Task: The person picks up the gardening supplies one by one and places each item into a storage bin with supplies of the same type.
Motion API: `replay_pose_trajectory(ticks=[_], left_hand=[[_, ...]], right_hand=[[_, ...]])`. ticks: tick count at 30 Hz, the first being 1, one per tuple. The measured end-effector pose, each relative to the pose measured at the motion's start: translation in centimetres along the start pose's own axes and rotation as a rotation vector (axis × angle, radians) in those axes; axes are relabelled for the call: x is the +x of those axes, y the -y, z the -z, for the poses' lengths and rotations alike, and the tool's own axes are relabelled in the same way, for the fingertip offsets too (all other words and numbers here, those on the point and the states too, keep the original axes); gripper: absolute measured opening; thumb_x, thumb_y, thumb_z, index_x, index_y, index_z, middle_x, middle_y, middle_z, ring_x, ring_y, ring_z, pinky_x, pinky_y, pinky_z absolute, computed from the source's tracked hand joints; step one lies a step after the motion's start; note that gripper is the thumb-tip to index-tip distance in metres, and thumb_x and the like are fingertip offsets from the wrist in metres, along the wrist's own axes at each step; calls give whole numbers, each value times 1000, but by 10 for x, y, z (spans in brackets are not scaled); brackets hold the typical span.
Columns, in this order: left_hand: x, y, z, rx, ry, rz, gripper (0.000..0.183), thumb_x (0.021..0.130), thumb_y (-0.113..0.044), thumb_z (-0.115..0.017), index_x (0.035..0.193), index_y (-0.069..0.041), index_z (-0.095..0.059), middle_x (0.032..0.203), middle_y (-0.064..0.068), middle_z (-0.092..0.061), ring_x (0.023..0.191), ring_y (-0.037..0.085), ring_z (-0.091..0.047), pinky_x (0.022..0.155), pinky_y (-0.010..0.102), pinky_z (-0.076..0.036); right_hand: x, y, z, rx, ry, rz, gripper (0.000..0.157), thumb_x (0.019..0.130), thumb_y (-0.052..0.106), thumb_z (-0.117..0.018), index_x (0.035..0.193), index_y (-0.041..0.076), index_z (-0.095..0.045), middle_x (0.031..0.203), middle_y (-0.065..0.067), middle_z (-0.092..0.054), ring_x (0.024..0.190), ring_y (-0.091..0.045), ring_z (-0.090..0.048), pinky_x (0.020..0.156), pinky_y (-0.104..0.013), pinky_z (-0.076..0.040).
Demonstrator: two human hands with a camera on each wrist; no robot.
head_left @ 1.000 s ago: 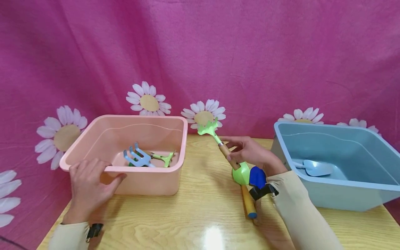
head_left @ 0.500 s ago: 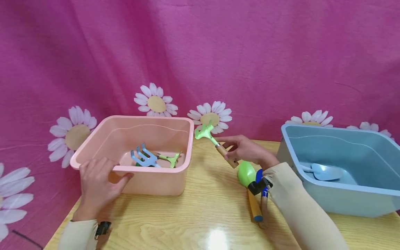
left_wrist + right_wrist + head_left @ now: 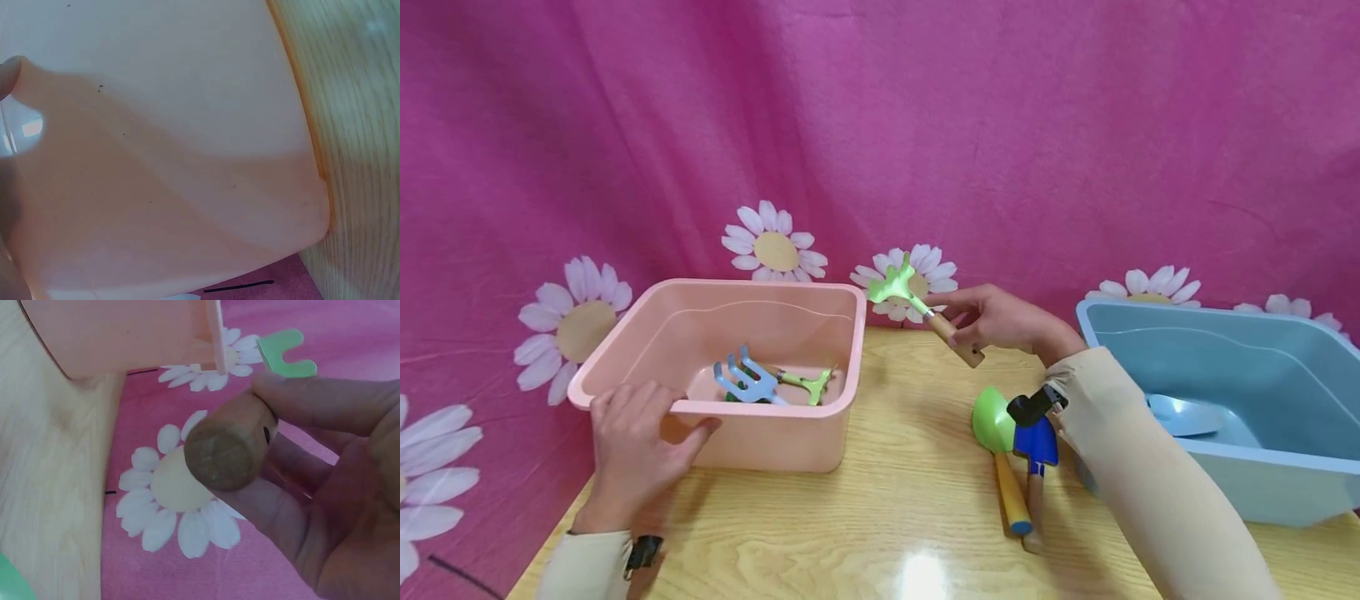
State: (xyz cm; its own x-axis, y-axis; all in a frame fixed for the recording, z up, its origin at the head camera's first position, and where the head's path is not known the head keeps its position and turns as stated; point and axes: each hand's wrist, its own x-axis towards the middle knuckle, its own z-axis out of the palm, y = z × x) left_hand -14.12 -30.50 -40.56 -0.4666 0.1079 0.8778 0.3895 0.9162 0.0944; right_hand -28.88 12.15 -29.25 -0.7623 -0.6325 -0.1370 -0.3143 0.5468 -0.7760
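My right hand (image 3: 1011, 321) pinches the wooden handle of a small green hand rake (image 3: 891, 287) between thumb and fingers. The rake is in the air between the two tubs, prongs up and to the left. In the right wrist view the butt of its wooden handle (image 3: 225, 453) faces the camera. My left hand (image 3: 632, 446) grips the front rim of the pink tub (image 3: 782, 429), fingers over the edge and thumb outside. Inside that tub lie a light blue hand fork (image 3: 748, 383) and another green rake (image 3: 808, 383). The left wrist view shows mostly the tub's wall (image 3: 187, 125).
On the wooden table (image 3: 850, 533) lie a green scoop (image 3: 992, 421) with a yellow handle and a blue trowel (image 3: 1036, 442), side by side below my right forearm. A blue tub (image 3: 1262, 483) at the right holds a light blue trowel (image 3: 1183, 414). A pink flowered cloth (image 3: 1000, 150) hangs behind.
The head view has shifted slightly. The rake in my right hand dipped a little, then rose, uncovering more of the blue trowel below. My left hand stays on the pink tub's rim.
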Motion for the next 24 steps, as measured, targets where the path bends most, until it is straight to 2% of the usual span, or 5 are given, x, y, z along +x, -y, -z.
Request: replay_pose_trajectory(ticks=[5, 8, 11, 16, 24], left_hand=[[0, 2, 1, 6, 12, -12, 67, 88, -69, -52, 84, -3, -62, 71, 13, -58, 77, 37, -52, 80, 54, -30], [0, 3, 0, 12, 8, -18, 67, 89, -68, -52, 84, -3, -62, 71, 13, -58, 77, 37, -52, 80, 54, -30], [-1, 2, 0, 11, -1, -13, 67, 88, -68, -53, 83, -3, -62, 72, 14, -59, 77, 38, -52, 81, 55, -30], [-2, 1, -1, 1, -3, 0, 67, 88, -69, -53, 84, -2, -62, 73, 14, -60, 78, 38, -53, 82, 55, -30], [-1, 2, -5, -5, -42, -21, 64, 87, -67, -57, 82, -3, -62, 71, 13, -58, 77, 39, -53, 80, 56, -29]], right_hand=[[2, 14, 13, -67, 49, -17, 63, 90, -3, -61, 147, 17, -47, 125, -22, -63, 101, -26, -64, 74, -34, -56], [9, 29, 17, -136, 66, 4, 64, 89, -3, -62, 147, 22, -49, 123, -17, -65, 101, -26, -65, 76, -33, -57], [16, 47, 18, -158, 99, 24, 66, 88, -7, -60, 147, 22, -49, 124, -16, -65, 99, -25, -67, 73, -33, -57], [25, 72, 17, -126, 146, -2, 67, 87, -10, -57, 145, 22, -51, 125, -16, -64, 94, -25, -66, 70, -34, -58], [46, 87, 6, -107, 192, -28, 66, 89, -6, -60, 145, 28, -51, 127, -12, -63, 93, -26, -65, 75, -35, -58]])
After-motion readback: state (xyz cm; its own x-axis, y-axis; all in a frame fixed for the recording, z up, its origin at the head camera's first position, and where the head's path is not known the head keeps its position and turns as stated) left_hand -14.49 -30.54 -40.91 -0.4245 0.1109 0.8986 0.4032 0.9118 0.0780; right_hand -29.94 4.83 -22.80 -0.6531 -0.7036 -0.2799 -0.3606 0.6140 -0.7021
